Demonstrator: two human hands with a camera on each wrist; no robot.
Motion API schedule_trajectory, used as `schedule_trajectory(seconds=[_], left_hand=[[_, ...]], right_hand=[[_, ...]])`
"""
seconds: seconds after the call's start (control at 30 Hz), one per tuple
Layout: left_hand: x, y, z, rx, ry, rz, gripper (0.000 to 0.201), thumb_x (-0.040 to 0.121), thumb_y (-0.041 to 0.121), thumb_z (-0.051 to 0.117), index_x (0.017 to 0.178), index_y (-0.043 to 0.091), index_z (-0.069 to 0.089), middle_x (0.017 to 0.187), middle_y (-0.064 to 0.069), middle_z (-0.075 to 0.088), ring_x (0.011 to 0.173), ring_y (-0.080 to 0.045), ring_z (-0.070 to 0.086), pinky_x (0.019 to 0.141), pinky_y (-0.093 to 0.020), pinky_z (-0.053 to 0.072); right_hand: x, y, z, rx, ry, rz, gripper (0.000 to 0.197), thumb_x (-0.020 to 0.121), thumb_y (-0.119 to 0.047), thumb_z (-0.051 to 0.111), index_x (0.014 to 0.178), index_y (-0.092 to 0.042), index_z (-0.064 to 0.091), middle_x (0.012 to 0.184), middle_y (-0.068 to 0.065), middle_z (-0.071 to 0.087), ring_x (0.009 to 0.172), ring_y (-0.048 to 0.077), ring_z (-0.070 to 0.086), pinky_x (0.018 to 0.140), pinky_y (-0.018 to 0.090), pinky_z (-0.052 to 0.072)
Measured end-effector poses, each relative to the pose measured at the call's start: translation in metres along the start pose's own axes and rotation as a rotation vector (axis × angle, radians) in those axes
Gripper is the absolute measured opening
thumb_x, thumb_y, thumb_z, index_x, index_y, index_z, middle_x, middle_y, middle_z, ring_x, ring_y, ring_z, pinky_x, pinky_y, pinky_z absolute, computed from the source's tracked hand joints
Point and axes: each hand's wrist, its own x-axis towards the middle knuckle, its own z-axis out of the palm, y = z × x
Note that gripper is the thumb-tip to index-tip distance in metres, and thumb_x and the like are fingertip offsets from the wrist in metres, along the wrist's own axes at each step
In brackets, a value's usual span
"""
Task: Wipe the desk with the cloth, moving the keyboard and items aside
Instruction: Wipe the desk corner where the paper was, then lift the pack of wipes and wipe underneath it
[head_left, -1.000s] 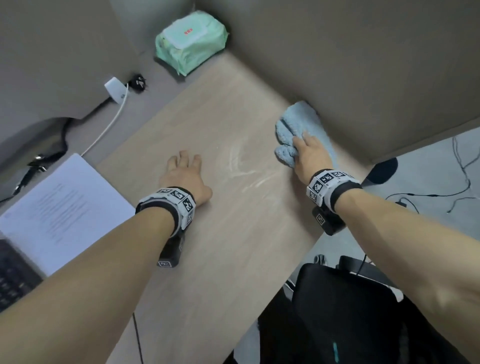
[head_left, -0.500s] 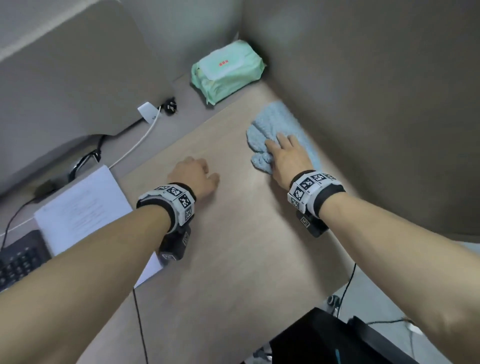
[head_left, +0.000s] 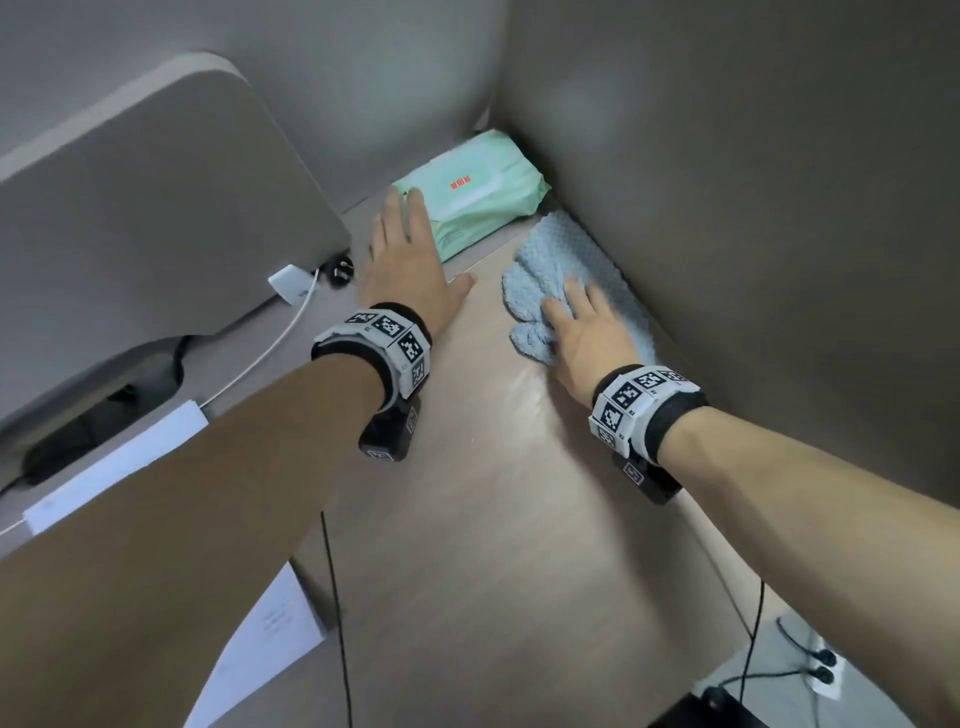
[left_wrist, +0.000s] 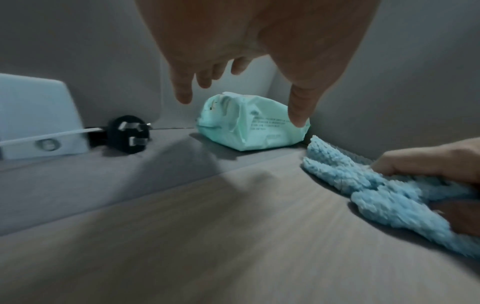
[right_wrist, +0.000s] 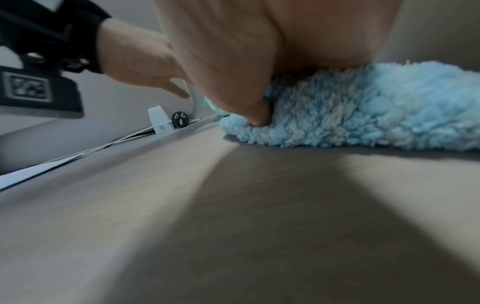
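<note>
On the wooden desk (head_left: 467, 519), a fluffy light-blue cloth (head_left: 561, 254) lies bunched against the right partition near the back corner. My right hand (head_left: 582, 332) presses flat on its near part, and the thumb (right_wrist: 249, 107) digs into the pile. My left hand (head_left: 405, 239) is lifted off the desk with straight, spread fingers. Its fingertips hover over the near left end of a green wet-wipes pack (head_left: 478, 202) in the corner. In the left wrist view the fingers (left_wrist: 182, 90) hang above the pack (left_wrist: 233, 127) without touching it. The keyboard is out of view.
A white charger (head_left: 288, 283) with its cable and a black plug (head_left: 340, 270) lie left of the pack, below a grey monitor back (head_left: 156, 208). Papers (head_left: 114, 467) lie at the left. Partition walls (head_left: 727, 182) close the back and right. A black cable (head_left: 332, 597) crosses the front edge.
My right hand has pushed the cloth along the partition toward the back corner. My left hand has risen from the desk, straightened its fingers and reached forward to the wipes pack.
</note>
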Motion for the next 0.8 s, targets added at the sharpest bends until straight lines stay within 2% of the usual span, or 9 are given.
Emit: schedule_trajectory(seconds=[0.13, 0.27, 0.37, 0.43, 0.5, 0.63, 0.8], left_hand=[[0.035, 0.004, 0.004, -0.007, -0.003, 0.027, 0.105, 0.077, 0.043, 0.072, 0.154, 0.009, 0.007, 0.162, -0.014, 0.008, 0.149, -0.033, 0.009, 0.12, -0.048, 0.017], [0.06, 0.005, 0.007, 0.02, -0.038, 0.037, 0.105, 0.075, 0.038, 0.076, 0.152, 0.007, 0.011, 0.156, -0.014, 0.024, 0.145, -0.034, 0.019, 0.117, -0.049, 0.026], [0.063, 0.005, 0.005, 0.061, -0.018, 0.024, 0.095, 0.073, 0.033, 0.077, 0.148, 0.008, 0.022, 0.142, -0.015, 0.036, 0.13, -0.034, 0.034, 0.103, -0.046, 0.04], [0.06, 0.005, 0.0, 0.058, -0.009, 0.006, 0.083, 0.074, 0.031, 0.076, 0.141, 0.008, 0.032, 0.135, -0.014, 0.04, 0.122, -0.032, 0.038, 0.094, -0.044, 0.043], [0.05, 0.003, -0.009, 0.041, -0.039, -0.014, 0.073, 0.075, 0.029, 0.074, 0.134, 0.006, 0.038, 0.13, -0.014, 0.042, 0.118, -0.031, 0.041, 0.09, -0.04, 0.042], [0.008, -0.017, -0.025, 0.043, -0.107, -0.002, 0.066, 0.076, 0.027, 0.073, 0.128, 0.003, 0.04, 0.128, -0.017, 0.043, 0.119, -0.034, 0.043, 0.098, -0.043, 0.042], [-0.067, -0.066, -0.043, 0.061, -0.177, -0.064, 0.066, 0.077, 0.029, 0.071, 0.13, 0.006, 0.039, 0.126, -0.015, 0.043, 0.115, -0.034, 0.046, 0.092, -0.041, 0.042]], right_hand=[[-0.001, -0.002, 0.003, -0.02, 0.013, 0.01, 0.061, 0.069, -0.002, 0.059, 0.126, -0.014, 0.042, 0.153, 0.018, 0.023, 0.135, 0.042, 0.025, 0.102, 0.052, 0.039], [0.0, 0.0, 0.006, -0.053, -0.008, 0.018, 0.065, 0.07, -0.005, 0.06, 0.131, -0.016, 0.039, 0.155, 0.017, 0.019, 0.138, 0.042, 0.021, 0.107, 0.05, 0.035], [0.0, -0.001, 0.007, -0.053, -0.015, 0.02, 0.067, 0.07, -0.005, 0.059, 0.133, -0.017, 0.037, 0.156, 0.016, 0.017, 0.139, 0.041, 0.019, 0.108, 0.051, 0.034], [0.0, -0.002, 0.006, -0.045, -0.014, 0.024, 0.068, 0.071, -0.004, 0.059, 0.134, -0.017, 0.037, 0.156, 0.016, 0.016, 0.14, 0.041, 0.018, 0.109, 0.051, 0.033], [0.0, -0.002, 0.004, -0.043, -0.018, 0.024, 0.07, 0.071, -0.005, 0.06, 0.135, -0.018, 0.035, 0.157, 0.015, 0.015, 0.14, 0.04, 0.018, 0.11, 0.05, 0.033], [-0.002, -0.001, 0.003, -0.02, -0.006, 0.008, 0.067, 0.072, -0.006, 0.059, 0.135, -0.016, 0.038, 0.156, 0.016, 0.02, 0.139, 0.041, 0.021, 0.109, 0.052, 0.033], [0.001, -0.003, -0.003, 0.005, -0.012, 0.002, 0.061, 0.075, -0.007, 0.059, 0.133, -0.014, 0.04, 0.152, 0.017, 0.028, 0.134, 0.041, 0.028, 0.105, 0.052, 0.037]])
